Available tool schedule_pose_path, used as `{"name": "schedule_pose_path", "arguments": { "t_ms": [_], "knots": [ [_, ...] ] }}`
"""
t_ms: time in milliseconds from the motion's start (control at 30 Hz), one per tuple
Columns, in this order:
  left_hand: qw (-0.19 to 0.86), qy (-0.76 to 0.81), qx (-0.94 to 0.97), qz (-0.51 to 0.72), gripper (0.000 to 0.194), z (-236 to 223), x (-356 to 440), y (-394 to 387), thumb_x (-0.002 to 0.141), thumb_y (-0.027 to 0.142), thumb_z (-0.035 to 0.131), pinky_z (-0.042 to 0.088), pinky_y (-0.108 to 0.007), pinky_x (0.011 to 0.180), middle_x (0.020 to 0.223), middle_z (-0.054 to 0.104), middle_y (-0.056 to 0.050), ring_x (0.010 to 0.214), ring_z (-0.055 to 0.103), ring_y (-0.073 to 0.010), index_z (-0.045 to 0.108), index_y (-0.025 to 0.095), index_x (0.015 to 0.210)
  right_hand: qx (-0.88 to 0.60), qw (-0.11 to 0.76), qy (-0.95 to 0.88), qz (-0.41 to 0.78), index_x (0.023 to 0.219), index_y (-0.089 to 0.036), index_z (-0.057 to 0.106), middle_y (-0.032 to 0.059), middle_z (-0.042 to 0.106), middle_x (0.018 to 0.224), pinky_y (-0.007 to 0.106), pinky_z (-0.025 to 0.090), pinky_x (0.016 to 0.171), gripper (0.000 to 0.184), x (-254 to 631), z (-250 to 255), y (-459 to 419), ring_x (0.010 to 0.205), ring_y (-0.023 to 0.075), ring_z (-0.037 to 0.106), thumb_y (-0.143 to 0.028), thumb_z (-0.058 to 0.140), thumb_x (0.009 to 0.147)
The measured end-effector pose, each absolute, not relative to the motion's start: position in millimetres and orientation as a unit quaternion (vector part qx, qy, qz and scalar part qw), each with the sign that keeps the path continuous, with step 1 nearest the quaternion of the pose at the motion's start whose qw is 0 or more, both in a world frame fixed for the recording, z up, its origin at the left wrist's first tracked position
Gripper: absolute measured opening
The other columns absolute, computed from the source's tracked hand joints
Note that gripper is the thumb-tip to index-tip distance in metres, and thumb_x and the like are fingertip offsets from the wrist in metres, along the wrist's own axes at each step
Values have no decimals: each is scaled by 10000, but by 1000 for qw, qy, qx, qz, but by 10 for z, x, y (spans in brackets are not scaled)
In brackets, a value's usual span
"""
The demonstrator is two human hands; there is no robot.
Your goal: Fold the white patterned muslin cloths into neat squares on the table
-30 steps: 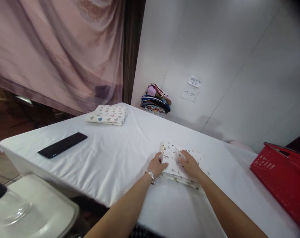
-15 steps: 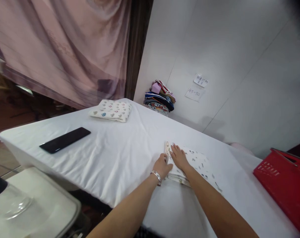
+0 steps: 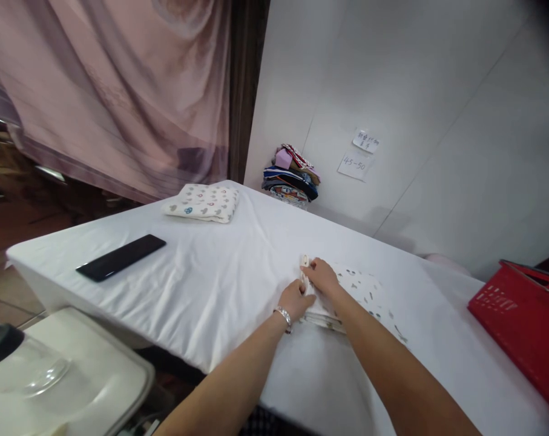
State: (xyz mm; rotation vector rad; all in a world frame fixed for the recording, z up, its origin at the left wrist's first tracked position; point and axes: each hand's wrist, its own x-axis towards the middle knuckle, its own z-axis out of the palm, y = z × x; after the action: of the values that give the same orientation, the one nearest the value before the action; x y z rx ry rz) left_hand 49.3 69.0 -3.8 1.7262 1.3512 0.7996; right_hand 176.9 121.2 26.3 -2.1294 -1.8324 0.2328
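Observation:
A white cloth with a small grey and brown print (image 3: 362, 287) lies partly folded on the white-covered table, its layers showing along the near edge. My left hand (image 3: 296, 299), with a silver bracelet at the wrist, is closed on the cloth's left folded edge. Just beyond it, my right hand (image 3: 322, 275) also pinches that edge, fingers bent and drawn together. A narrow rolled end of the cloth sticks up past the right fingers. Both forearms cover part of the cloth.
A folded printed cloth (image 3: 204, 203) and a black phone-like slab (image 3: 122, 257) lie on the table (image 3: 229, 272) to the left. Stacked folded clothes (image 3: 290, 175) stand by the wall. A red basket (image 3: 519, 327) sits at right, a white machine or stool-like object (image 3: 88, 369) at lower left.
My right hand has gone from lying flat on the cloth to pinching its left edge. My left hand keeps its hold there. The view has shifted slightly.

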Motion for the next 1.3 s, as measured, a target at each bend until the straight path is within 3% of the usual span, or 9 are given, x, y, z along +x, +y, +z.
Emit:
{"name": "schedule_pose_path", "arguments": {
  "t_ms": [167, 333, 467, 667, 833, 1100, 1300],
  "knots": [
    [387, 523, 691, 314, 265, -54, 481, 709, 619, 334, 594, 264, -211, 507, 551, 403, 62, 534, 385, -89, 373, 188, 600, -758, 49, -644, 88, 810, -184, 597, 57, 644, 771, 243, 345, 535, 343, 1690, 379, 1297, 683, 185, 578, -467, 559, 621],
    [377, 516, 703, 312, 297, -69, 482, 722, 612, 355, 601, 257, -213, 503, 535, 393, 62, 524, 383, -88, 360, 186, 573, -763, 50, -640, 79, 871, -149, 604, 119, 638, 897, 254, 361, 576, 301, 1675, 365, 1382, 787, 218, 585, -279, 570, 601],
    [379, 519, 701, 309, 306, -63, 488, 723, 621, 390, 600, 264, -213, 502, 540, 405, 58, 529, 396, -91, 377, 187, 574, -764, 78, -635, 82, 793, -153, 618, 109, 642, 846, 247, 355, 590, 209, 1706, 325, 1392, 782, 203, 579, -189, 517, 614],
    [367, 519, 712, 299, 289, -46, 496, 729, 628, 387, 597, 269, -215, 508, 554, 415, 52, 548, 409, -96, 397, 185, 574, -730, 167, -652, 121, 731, -175, 603, 32, 629, 707, 215, 337, 566, 170, 1814, 275, 1280, 664, 138, 542, -291, 491, 681],
    [375, 502, 720, 299, 290, 6, 470, 724, 654, 416, 567, 280, -222, 518, 544, 412, 46, 549, 416, -104, 416, 186, 562, -710, 243, -641, 161, 732, -160, 595, 9, 589, 598, 207, 338, 500, 382, 1923, 199, 1130, 534, 115, 497, -452, 351, 766],
    [332, 516, 706, 353, 242, -6, 458, 740, 742, 382, 479, 358, -234, 647, 746, 529, -17, 662, 491, -118, 550, 175, 639, -683, 271, -661, 152, 674, -202, 577, -13, 609, 658, 212, 353, 597, 181, 1823, 135, 870, 630, 127, 520, -321, 451, 725],
    [337, 534, 694, 345, 237, -22, 463, 794, 768, 318, 434, 358, -240, 646, 728, 594, -26, 677, 512, -130, 600, 179, 672, -686, 280, -660, 121, 679, -214, 569, -25, 588, 630, 210, 335, 590, 232, 1781, 125, 820, 622, 126, 510, -368, 414, 759]
  ]
}}
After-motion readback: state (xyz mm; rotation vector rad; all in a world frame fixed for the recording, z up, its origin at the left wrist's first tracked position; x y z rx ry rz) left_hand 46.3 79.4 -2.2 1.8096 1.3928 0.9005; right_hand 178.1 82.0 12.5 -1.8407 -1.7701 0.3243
